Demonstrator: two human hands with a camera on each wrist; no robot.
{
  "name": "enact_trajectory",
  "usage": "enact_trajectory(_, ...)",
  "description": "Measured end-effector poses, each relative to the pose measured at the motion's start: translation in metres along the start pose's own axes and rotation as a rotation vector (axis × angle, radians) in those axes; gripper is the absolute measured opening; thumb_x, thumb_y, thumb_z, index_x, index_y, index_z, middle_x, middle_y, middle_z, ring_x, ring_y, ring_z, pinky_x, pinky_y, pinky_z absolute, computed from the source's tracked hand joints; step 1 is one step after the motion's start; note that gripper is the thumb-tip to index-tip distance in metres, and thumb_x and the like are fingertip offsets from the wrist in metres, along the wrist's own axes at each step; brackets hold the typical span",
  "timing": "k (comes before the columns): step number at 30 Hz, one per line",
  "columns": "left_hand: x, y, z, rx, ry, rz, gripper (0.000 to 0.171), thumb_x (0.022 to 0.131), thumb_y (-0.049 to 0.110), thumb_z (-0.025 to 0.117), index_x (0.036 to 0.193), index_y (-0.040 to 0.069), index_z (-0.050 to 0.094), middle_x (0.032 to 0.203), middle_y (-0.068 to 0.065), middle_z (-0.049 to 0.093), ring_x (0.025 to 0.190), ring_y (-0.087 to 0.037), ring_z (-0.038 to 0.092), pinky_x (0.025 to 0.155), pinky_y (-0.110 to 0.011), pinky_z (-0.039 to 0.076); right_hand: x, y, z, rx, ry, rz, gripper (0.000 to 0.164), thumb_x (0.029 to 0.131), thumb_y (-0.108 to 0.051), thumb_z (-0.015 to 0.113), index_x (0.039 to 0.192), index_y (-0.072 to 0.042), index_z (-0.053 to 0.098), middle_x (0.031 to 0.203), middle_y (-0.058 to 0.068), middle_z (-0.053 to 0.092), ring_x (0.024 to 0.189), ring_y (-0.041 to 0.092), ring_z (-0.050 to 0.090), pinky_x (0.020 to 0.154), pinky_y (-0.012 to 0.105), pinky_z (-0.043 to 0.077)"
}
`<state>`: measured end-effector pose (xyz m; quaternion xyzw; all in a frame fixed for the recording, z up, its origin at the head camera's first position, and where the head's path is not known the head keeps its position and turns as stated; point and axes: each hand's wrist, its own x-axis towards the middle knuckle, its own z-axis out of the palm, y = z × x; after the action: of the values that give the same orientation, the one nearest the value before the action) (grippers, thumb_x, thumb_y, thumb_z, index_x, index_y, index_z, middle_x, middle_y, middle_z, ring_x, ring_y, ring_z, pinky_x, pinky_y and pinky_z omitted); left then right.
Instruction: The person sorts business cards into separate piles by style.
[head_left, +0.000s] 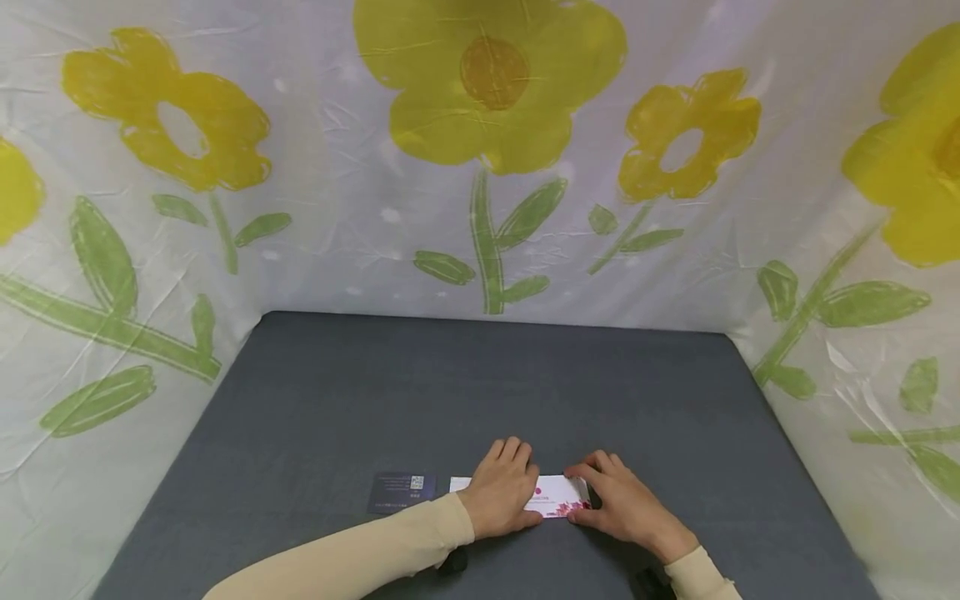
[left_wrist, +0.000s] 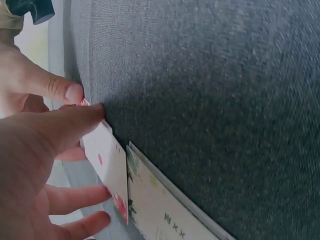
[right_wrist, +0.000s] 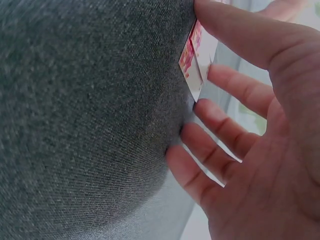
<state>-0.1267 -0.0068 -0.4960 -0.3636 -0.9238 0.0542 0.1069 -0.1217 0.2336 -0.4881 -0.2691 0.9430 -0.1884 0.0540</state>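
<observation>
White cards with pink floral print [head_left: 557, 495] lie end to end and partly overlapping on the grey table, between my two hands. My left hand [head_left: 501, 492] spans the card [left_wrist: 106, 154] from above, thumb at its near edge and fingertips at its far edge. My right hand [head_left: 626, 504] holds the right end, thumb and index finger at opposite edges. In the right wrist view, one printed card [right_wrist: 190, 67] shows beneath another at that end. Beside my left hand, a stack of white cards with a leafy print [left_wrist: 160, 205] touches or nearly touches the held card's end.
A dark blue card with a QR code [head_left: 397, 493] lies left of the white cards. The grey cloth-covered table [head_left: 480, 392] runs back to a white curtain with yellow flowers [head_left: 330, 167], which also hangs along both sides.
</observation>
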Motion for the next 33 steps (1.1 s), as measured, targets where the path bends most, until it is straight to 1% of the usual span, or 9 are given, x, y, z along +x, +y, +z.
enact_trajectory(4, -0.002, -0.003, -0.003, 0.008, -0.044, -0.047, 0.063, 0.076, 0.078, 0.075, 0.095, 0.018, 0.07, 0.104, 0.0, 0.06, 0.105, -0.019, 0.048, 0.094, -0.036, 0.039, 0.001, 0.002, -0.002, 0.04, -0.016, 0.001, 0.05, 0.082, -0.036, 0.089, 0.123, -0.017, 0.07, 0.112, -0.002, 0.058, 0.096, 0.013, 0.049, 0.08, 0.032, 0.049)
enact_trajectory(8, -0.006, -0.004, -0.007, 0.067, -0.09, -0.099, 0.07, 0.074, 0.081, 0.073, 0.098, 0.016, 0.073, 0.107, -0.001, 0.06, 0.109, -0.02, 0.047, 0.1, -0.04, 0.038, 0.001, 0.001, -0.002, 0.064, -0.025, 0.017, 0.049, 0.082, -0.033, 0.088, 0.124, -0.016, 0.069, 0.113, -0.001, 0.058, 0.1, 0.015, 0.049, 0.083, 0.034, 0.05)
enact_trajectory(13, -0.005, -0.001, -0.01, 0.142, -0.116, -0.11, 0.072, 0.074, 0.084, 0.071, 0.097, 0.016, 0.077, 0.109, -0.001, 0.059, 0.113, -0.021, 0.046, 0.106, -0.043, 0.036, 0.001, 0.0, -0.003, 0.075, -0.022, 0.022, 0.048, 0.083, -0.03, 0.088, 0.124, -0.014, 0.069, 0.113, 0.0, 0.058, 0.102, 0.017, 0.049, 0.085, 0.034, 0.049)
enact_trajectory(18, -0.004, 0.005, -0.012, 0.16, -0.106, -0.091, 0.067, 0.076, 0.081, 0.071, 0.092, 0.016, 0.079, 0.106, -0.001, 0.059, 0.112, -0.022, 0.046, 0.105, -0.043, 0.036, -0.001, -0.001, -0.001, 0.08, -0.023, 0.016, 0.049, 0.084, -0.028, 0.087, 0.125, -0.011, 0.068, 0.113, 0.001, 0.057, 0.101, 0.017, 0.049, 0.085, 0.034, 0.049)
enact_trajectory(23, -0.001, 0.011, -0.015, 0.176, -0.101, -0.079, 0.063, 0.079, 0.08, 0.068, 0.091, 0.02, 0.078, 0.104, 0.001, 0.059, 0.108, -0.02, 0.046, 0.105, -0.042, 0.037, -0.001, 0.0, -0.001, 0.084, -0.037, 0.021, 0.051, 0.084, -0.029, 0.087, 0.127, -0.009, 0.067, 0.114, 0.002, 0.057, 0.103, 0.018, 0.049, 0.086, 0.036, 0.05)
enact_trajectory(25, 0.0, 0.013, -0.012, 0.174, -0.086, -0.078, 0.062, 0.08, 0.08, 0.068, 0.092, 0.021, 0.078, 0.103, 0.002, 0.059, 0.107, -0.019, 0.046, 0.104, -0.041, 0.037, -0.001, 0.001, 0.0, 0.085, -0.039, 0.021, 0.051, 0.084, -0.029, 0.087, 0.127, -0.009, 0.068, 0.114, 0.002, 0.057, 0.103, 0.018, 0.05, 0.087, 0.036, 0.05)
enact_trajectory(29, 0.001, 0.015, -0.004, 0.157, -0.024, -0.073, 0.06, 0.081, 0.079, 0.068, 0.092, 0.021, 0.078, 0.101, 0.002, 0.059, 0.104, -0.019, 0.046, 0.101, -0.04, 0.037, -0.001, 0.003, -0.001, 0.087, -0.046, 0.007, 0.05, 0.085, -0.027, 0.086, 0.128, -0.008, 0.068, 0.113, 0.002, 0.057, 0.103, 0.018, 0.05, 0.087, 0.035, 0.05)
enact_trajectory(31, 0.001, 0.015, -0.003, 0.148, 0.01, -0.068, 0.058, 0.081, 0.077, 0.069, 0.09, 0.021, 0.078, 0.1, 0.002, 0.059, 0.102, -0.019, 0.047, 0.1, -0.04, 0.038, -0.001, 0.003, -0.002, 0.085, -0.049, -0.005, 0.05, 0.085, -0.025, 0.086, 0.129, -0.008, 0.068, 0.113, 0.002, 0.057, 0.103, 0.018, 0.05, 0.087, 0.035, 0.05)
enact_trajectory(33, 0.001, 0.015, -0.003, 0.136, 0.022, -0.064, 0.056, 0.081, 0.076, 0.07, 0.089, 0.022, 0.078, 0.1, 0.002, 0.06, 0.103, -0.019, 0.047, 0.1, -0.04, 0.038, -0.001, 0.003, -0.003, 0.081, -0.051, -0.014, 0.05, 0.085, -0.023, 0.086, 0.129, -0.008, 0.068, 0.113, 0.001, 0.057, 0.103, 0.018, 0.05, 0.087, 0.035, 0.05)
